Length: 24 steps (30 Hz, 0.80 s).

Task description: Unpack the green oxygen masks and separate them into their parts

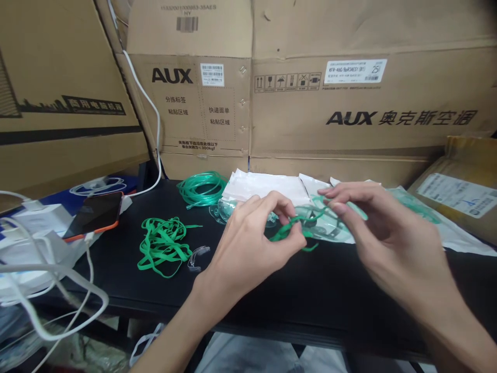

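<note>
My left hand [252,233] pinches a green elastic strap [310,220] between thumb and fingertips above the dark table. A short stretch of the strap runs across to my right hand [380,223], whose thumb and forefinger pinch its other part. Below the left fingers a loose end of the strap dangles. Behind the hands lie clear plastic masks [224,210], partly hidden by the left hand. A loose pile of green straps [165,246] rests left of my left hand, with small clear plastic pieces [199,258] beside it.
A coil of green tubing [202,187] and white paper-backed packages [266,186] lie toward the back. At left are a phone [95,213], white chargers [48,221] and cables. Cardboard boxes [287,124] wall off the rear; a taped parcel [460,176] stands at right.
</note>
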Motion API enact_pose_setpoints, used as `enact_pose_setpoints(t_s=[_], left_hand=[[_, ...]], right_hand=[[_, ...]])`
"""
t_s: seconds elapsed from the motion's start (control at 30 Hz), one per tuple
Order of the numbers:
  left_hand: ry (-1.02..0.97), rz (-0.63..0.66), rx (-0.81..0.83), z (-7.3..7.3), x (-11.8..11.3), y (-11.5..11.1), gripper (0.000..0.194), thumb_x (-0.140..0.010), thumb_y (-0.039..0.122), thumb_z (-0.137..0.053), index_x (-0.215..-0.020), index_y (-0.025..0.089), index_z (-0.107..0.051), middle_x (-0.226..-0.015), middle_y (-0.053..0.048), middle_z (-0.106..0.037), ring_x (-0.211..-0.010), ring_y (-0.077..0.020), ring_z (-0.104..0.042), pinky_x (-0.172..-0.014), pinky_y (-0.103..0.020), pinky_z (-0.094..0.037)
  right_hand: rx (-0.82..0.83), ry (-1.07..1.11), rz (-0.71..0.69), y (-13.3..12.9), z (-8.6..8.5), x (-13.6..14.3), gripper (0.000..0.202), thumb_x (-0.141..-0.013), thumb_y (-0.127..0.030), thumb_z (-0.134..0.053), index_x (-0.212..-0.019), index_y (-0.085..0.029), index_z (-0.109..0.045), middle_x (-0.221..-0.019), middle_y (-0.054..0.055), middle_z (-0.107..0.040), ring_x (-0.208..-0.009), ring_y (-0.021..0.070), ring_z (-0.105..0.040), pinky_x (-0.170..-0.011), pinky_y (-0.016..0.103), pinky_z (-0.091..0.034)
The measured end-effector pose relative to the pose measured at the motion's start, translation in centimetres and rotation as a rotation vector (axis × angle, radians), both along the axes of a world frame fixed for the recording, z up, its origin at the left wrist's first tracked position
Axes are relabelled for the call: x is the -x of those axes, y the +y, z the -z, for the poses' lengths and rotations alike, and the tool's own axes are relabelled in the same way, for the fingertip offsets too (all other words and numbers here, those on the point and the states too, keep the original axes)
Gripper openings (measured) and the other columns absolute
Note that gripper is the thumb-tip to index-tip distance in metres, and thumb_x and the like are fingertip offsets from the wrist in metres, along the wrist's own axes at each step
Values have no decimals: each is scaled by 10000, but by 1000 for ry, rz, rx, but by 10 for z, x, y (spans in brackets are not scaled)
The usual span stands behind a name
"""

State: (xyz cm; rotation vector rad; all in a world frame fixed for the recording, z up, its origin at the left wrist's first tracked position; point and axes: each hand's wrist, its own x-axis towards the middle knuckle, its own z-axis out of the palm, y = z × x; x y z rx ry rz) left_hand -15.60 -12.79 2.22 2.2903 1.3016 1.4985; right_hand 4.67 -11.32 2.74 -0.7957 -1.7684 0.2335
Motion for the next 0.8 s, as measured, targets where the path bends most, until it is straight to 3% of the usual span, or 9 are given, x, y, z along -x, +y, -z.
enact_pose_setpoints(t_s=[0.13, 0.27, 0.43, 0.6, 0.8], left_hand=[[-59, 47, 61, -5, 2, -1, 253, -890, 267, -736, -1125, 268, -644, -928, 40, -724, -852, -177, -657, -841, -328, -506], [-32, 76, 27, -6, -1, -4, 331, -924, 369, -759, -1233, 296, -665, -1102, 26, -734, -961, -185, -663, -964, -343, -507], [18, -9, -94, -2, -3, -5, 425, -863, 365, -829, -1261, 286, -702, -1251, -63, -620, -1161, -227, -610, -1035, -375, -498], [142, -11, -213, -3, 2, -5, 220, -899, 271, -773, -1118, 280, -757, -1447, -62, -551, -1323, -260, -501, -1139, -423, -407], [143, 66, -161, -1, 2, -2, 156, -903, 229, -734, -1051, 245, -688, -1326, -35, -639, -1294, -227, -545, -1165, -399, -364]], right_hand=[[57, 27, 16, -4, -2, -2, 46, -1028, -271, -653, -1010, -276, -694, -1085, 29, -705, -1100, 231, -673, -878, 325, -553], [2, -59, -10, -8, -3, 4, 68, -1020, -233, -658, -988, -285, -688, -1040, 15, -685, -1027, 210, -655, -861, 320, -534], [-30, -118, -39, -10, -2, 8, 96, -1008, -212, -670, -952, -289, -682, -1041, 23, -686, -1014, 229, -664, -876, 360, -527], [-66, -191, -38, -9, -2, 8, 125, -1023, -172, -634, -976, -283, -667, -1045, 36, -680, -997, 237, -661, -847, 374, -514], [-68, -191, -63, -11, -3, 8, 125, -1023, -162, -634, -979, -274, -669, -1047, 32, -674, -1011, 223, -659, -851, 359, -509]])
